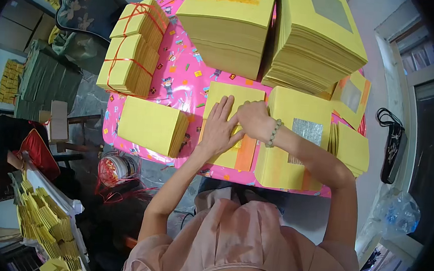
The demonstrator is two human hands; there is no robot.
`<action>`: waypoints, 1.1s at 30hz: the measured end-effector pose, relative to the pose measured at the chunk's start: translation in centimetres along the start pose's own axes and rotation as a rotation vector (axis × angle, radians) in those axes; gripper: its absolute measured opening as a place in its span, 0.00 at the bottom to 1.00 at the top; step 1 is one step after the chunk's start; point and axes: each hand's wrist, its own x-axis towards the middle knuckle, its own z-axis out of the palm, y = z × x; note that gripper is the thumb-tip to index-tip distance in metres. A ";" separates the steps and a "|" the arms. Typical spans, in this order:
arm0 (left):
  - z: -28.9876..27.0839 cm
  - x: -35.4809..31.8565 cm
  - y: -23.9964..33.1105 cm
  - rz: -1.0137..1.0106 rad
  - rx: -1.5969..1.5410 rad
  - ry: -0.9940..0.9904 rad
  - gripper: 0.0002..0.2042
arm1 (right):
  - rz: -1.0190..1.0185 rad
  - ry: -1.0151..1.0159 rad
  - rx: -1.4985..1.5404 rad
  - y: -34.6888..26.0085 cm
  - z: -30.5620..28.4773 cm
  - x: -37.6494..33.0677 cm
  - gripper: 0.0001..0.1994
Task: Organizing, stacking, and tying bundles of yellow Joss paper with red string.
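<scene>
- The left hand lies flat, fingers spread and not gripping, on the yellow paper piece.
- The right hand has its fingers curled in, close by the left thumb. I cannot tell if they pinch anything.
- The paper piece is right under the fingers, its long way running from the person's body toward the far side. The left hand is nearer, pressed on its middle; the right is over its right side.
- It looks flat and dull, with a smooth orange strip near its lower right edge.
- Just right, under the right forearm, is a thick paper pile with a crinkly, shiny silver square.
- To the left sits a smaller block of yellow paper.
- Farther out, tall stacks show many thin layers.
- A shiny pink tablecloth lies under it all.
</scene>
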 end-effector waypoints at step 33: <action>0.5 0.1 0.2 -0.009 0.062 0.003 0.31 | -0.169 -0.036 0.334 3.0 2.2 2.4 0.23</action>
